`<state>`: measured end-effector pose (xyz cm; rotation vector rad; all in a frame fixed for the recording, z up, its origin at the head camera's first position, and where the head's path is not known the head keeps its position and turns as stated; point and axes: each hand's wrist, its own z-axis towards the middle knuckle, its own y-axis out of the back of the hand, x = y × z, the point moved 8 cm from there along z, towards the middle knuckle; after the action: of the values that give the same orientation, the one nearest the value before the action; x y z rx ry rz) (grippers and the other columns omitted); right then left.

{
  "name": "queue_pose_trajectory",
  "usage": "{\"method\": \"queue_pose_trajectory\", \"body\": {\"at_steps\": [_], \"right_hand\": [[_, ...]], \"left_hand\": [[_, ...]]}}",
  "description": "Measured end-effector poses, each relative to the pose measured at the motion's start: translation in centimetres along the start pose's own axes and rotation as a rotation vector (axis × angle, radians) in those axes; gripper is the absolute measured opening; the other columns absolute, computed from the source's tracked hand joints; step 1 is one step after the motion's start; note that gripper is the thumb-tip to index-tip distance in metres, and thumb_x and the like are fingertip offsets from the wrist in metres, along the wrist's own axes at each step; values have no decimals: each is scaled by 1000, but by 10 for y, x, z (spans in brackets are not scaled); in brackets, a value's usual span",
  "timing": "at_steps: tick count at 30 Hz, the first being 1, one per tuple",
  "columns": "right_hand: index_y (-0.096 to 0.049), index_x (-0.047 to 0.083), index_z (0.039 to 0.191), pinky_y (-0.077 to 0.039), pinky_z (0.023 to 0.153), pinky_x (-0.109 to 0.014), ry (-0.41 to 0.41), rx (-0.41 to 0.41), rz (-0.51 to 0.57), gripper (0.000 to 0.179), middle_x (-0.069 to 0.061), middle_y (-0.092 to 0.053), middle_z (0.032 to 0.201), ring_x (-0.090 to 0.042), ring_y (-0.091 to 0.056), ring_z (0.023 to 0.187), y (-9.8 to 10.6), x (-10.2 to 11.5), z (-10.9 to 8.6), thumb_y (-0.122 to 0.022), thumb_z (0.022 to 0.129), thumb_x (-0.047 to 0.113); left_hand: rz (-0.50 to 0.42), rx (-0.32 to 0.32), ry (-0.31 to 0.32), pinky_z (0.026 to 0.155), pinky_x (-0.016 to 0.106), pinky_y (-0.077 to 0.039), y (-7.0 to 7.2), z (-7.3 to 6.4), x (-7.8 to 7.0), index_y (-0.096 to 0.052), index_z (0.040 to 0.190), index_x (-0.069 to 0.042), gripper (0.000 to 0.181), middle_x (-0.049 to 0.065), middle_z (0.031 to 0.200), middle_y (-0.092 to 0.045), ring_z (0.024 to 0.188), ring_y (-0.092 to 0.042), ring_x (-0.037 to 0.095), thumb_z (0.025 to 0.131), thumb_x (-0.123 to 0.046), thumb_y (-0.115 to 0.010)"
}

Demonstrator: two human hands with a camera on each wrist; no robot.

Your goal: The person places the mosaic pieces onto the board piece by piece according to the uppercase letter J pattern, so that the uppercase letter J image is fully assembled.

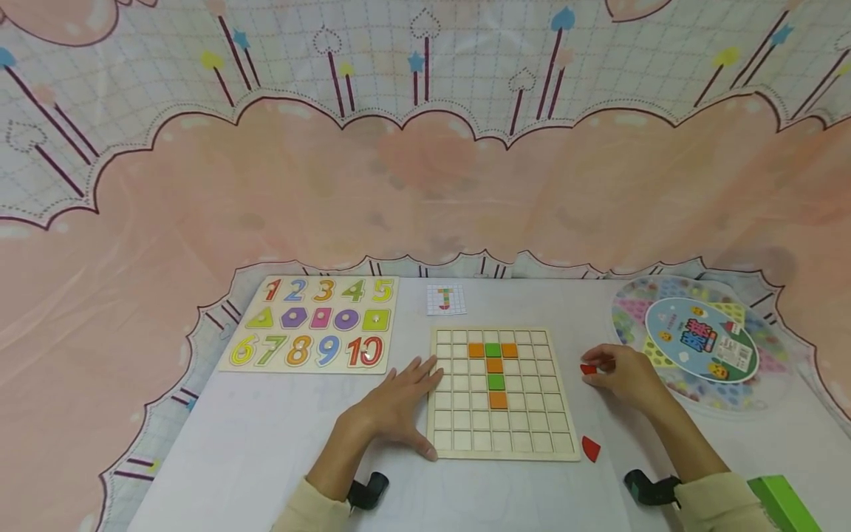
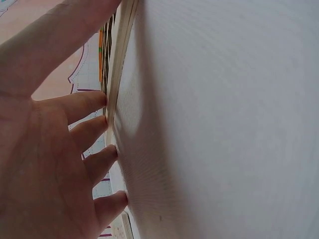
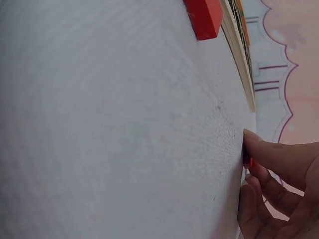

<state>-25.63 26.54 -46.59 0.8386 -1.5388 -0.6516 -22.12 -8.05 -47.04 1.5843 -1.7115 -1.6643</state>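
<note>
The wooden grid board (image 1: 532,436) lies in the middle of the table, with orange and green square tiles (image 1: 496,382) set in a T shape. My left hand (image 1: 399,399) rests at its left edge, fingers spread and straight, as the left wrist view shows too. To the right of the board, my right hand (image 1: 625,377) pinches a small red piece (image 1: 588,369) between thumb and fingers, low over the table. A second red piece (image 1: 590,448), with a curved side, lies by the board's lower right corner; the right wrist view shows it near the top.
A number-and-shape puzzle board (image 1: 309,299) lies at the back left. Behind the grid stands a small card (image 1: 445,300) with a J-like tile pattern. At the right are a clear round package (image 1: 701,340) with a blue label and a green block (image 1: 784,502).
</note>
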Motion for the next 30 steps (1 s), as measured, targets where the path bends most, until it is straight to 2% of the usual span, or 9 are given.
{"method": "queue_pose_trajectory", "body": {"at_steps": [9, 16, 23, 30], "right_hand": [[-72, 2, 111, -50, 76, -30, 3, 17, -12, 29, -14, -74, 101, -25, -64, 93, 0, 1, 1, -79, 88, 17], [-72, 3, 112, -53, 74, -30, -8, 11, 11, 31, -15, -75, 104, -27, -69, 95, 1, 3, 2, -79, 89, 22], [-70, 2, 118, -60, 66, -28, -5, 13, 111, 37, -21, -73, 114, -28, -72, 95, 2, 17, -1, -79, 88, 21], [-70, 6, 122, -61, 69, -26, -2, 9, 153, 38, -20, -71, 123, -29, -74, 102, -1, 29, -6, -79, 89, 22]], "left_hand": [[-11, 5, 2, 131, 61, -14, -1, 0, 1, -36, 160, -15, 123, 3, 174, -18, 163, -14, 31, 59, -48, -97], [3, 3, 4, 131, 60, -15, -1, 0, 2, -36, 159, -15, 122, 3, 174, -19, 162, -15, 31, 59, -49, -97], [-1, 7, 12, 131, 60, -14, 1, -1, 0, -36, 159, -15, 122, 3, 174, -19, 163, -14, 31, 59, -48, -97], [11, 3, 6, 131, 60, -15, 0, 0, 1, -36, 160, -15, 122, 3, 174, -19, 162, -15, 31, 59, -48, -97]]}}
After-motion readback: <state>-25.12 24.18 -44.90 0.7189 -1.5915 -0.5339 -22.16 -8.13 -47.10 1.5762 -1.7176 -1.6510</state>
